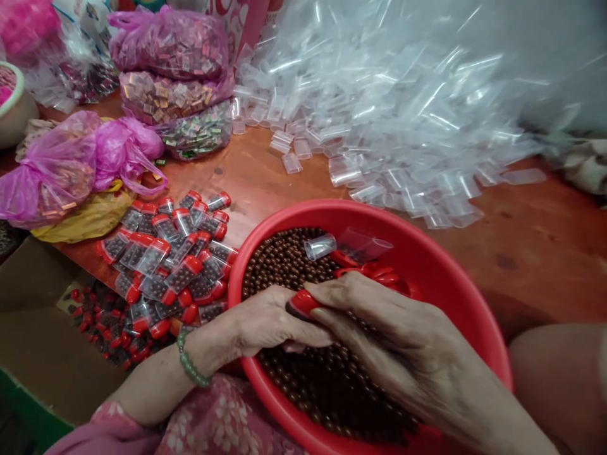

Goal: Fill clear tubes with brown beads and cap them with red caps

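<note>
Over a red basin [478, 303] of brown beads [284, 256], my left hand [270, 322] is wrapped round a small container [296, 309] with dark contents. The thumb and fingers of my right hand [379, 322] pinch its red cap [306, 301]. My left fingers hide most of the container's body. Just beyond my hands, inside the basin, a clear tube [320, 246] lies on the beads beside loose red caps [379, 273] and another clear piece [360, 244].
Filled red-capped containers [175, 253] are heaped left of the basin, with more in a cardboard box [33, 316] below. Clear tubes [379, 126] form a large pile behind. Pink bags [171, 47] of small pieces stand at the back left, and a yellow bag [90, 215] sits nearer.
</note>
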Motion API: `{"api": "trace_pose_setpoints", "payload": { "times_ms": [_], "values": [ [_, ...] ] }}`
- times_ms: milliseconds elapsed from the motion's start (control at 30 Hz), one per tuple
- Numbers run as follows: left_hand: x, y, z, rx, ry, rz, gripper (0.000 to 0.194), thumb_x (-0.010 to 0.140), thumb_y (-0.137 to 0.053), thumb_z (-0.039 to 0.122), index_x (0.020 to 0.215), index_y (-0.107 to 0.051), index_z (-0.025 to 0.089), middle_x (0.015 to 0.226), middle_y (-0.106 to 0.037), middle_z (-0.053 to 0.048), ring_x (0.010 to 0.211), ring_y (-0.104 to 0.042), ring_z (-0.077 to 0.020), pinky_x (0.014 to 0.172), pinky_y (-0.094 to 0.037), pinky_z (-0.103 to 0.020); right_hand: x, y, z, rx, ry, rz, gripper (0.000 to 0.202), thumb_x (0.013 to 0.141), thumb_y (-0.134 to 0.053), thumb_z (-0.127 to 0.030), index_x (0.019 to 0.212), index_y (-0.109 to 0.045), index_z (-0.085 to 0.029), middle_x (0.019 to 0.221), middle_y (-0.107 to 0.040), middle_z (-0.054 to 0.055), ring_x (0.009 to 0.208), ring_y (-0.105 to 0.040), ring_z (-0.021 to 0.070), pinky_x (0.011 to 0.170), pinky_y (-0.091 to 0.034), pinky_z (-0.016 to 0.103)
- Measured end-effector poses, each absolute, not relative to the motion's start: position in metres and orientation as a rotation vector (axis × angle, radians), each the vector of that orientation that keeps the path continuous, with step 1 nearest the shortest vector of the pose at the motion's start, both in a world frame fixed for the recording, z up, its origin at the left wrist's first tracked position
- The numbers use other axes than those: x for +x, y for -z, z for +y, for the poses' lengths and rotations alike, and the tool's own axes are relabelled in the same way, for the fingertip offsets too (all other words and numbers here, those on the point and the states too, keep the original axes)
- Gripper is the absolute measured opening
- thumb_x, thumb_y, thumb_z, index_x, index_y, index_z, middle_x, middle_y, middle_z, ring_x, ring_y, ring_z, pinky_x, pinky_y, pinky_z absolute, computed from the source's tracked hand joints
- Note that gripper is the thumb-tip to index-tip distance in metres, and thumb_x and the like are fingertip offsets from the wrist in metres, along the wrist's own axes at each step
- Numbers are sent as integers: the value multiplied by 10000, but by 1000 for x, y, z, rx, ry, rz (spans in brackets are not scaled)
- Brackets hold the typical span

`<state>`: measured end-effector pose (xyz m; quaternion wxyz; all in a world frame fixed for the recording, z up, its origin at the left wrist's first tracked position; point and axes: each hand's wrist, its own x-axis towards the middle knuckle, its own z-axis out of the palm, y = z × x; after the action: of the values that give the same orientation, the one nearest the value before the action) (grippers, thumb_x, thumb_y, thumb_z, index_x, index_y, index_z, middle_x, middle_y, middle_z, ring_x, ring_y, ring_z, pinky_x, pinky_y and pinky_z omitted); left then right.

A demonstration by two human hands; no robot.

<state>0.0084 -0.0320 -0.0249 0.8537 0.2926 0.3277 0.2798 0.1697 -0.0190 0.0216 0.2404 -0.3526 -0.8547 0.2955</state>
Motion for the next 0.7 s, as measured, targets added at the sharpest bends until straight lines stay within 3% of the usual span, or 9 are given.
{"api": "trace_pose_setpoints", "payload": {
  "times_ms": [100, 233, 367, 467, 567, 633, 700],
  "values": [
    [9, 23, -32, 621, -553, 685, 207, 551, -657, 191, 454, -477, 161, 407, -413, 74, 389, -344, -45, 416, -253, -212, 170, -24, -19, -900, -723, -2423, 114, 959, -469, -167, 921, -566, -216, 752, -602, 4, 654, -561, 119, 563, -464, 219],
    [11, 18, -28, 529, -573, 700, 174, 525, -661, 163, 471, -497, 147, 412, -431, 71, 387, -363, -39, 416, -267, -199, 172, -19, -25, -913, -567, -2500, 185, 979, -433, -254, 1114, -538, -184, 960, -661, 81, 848, -628, 178, 715, -527, 273],
    [9, 20, -26, 428, -594, 689, 179, 530, -722, 194, 556, -558, 127, 449, -478, 59, 392, -408, -47, 423, -302, -192, 167, -4, -34, -958, -307, -2590, 638, 890, -524, -518, 1319, -409, -60, 1138, -616, 210, 1037, -593, 314, 817, -527, 423],
    [5, 24, -26, 347, -565, 619, 221, 547, -737, 272, 579, -584, 117, 494, -543, 16, 408, -479, -79, 430, -343, -203, 162, 9, -35, -954, -134, -2534, 602, 880, -536, -363, 1344, -364, -20, 1107, -612, 235, 1010, -591, 327, 793, -516, 452],
    [2, 24, -26, 297, -569, 573, 374, 633, -700, 476, 622, -618, 112, 550, -601, -30, 500, -582, -137, 546, -464, -253, 160, 15, -34, -924, -115, -2466, 569, 834, -544, -266, 1331, -376, -45, 1047, -629, 206, 952, -603, 307, 776, -510, 449],
    [2, 22, -26, 333, -531, 573, 558, 738, -556, 651, 618, -620, 110, 548, -613, -62, 542, -610, -164, 612, -502, -287, 162, 15, -35, -920, -190, -2436, 592, 808, -589, -273, 1325, -383, -73, 1056, -628, 189, 960, -599, 300, 785, -510, 441],
    [5, 19, -28, 364, -506, 610, 688, 813, -388, 724, 586, -603, 111, 525, -600, -72, 503, -591, -151, 574, -498, -271, 164, 13, -37, -938, -299, -2396, 613, 795, -611, -257, 1334, -372, -89, 1134, -602, 197, 1029, -581, 300, 832, -508, 440]
  ]
}}
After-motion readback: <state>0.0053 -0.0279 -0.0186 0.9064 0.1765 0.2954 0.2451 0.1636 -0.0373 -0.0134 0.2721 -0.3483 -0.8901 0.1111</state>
